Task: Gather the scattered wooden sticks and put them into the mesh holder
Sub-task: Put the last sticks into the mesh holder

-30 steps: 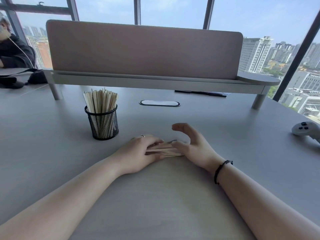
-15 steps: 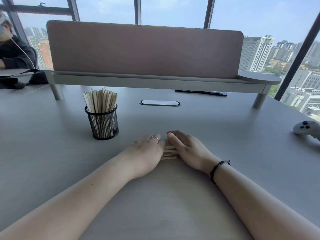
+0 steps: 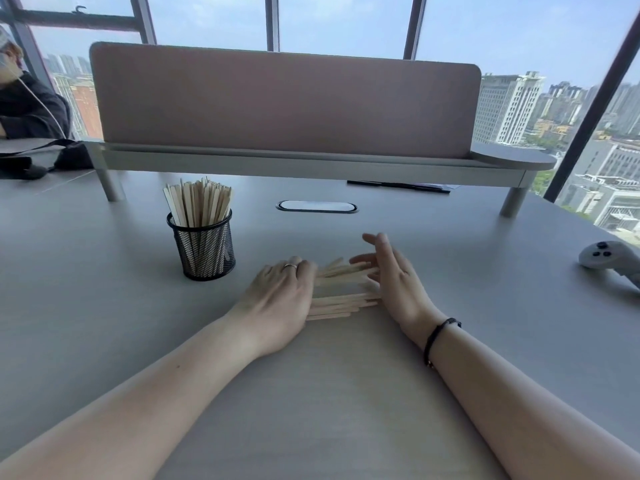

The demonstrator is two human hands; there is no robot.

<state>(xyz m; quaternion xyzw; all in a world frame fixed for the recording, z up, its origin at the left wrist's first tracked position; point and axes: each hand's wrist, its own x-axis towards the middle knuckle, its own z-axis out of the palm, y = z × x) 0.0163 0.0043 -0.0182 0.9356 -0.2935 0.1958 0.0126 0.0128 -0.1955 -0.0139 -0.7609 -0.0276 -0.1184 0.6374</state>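
Head view: loose sticks (image 3: 341, 299) lie crosswise (seemingly flat) between left hand (image 3: 280, 299) and right hand (image 3: 394, 278), both unclenched.

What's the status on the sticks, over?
Left hand and right hand open, flanking loose wooden sticks on table. Mesh holder already well filled, upright, left of hands. Path clear.

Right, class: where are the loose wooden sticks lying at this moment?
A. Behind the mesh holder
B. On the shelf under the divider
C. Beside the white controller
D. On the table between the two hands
D: the loose wooden sticks lie flat on the table between the left hand and the right hand.
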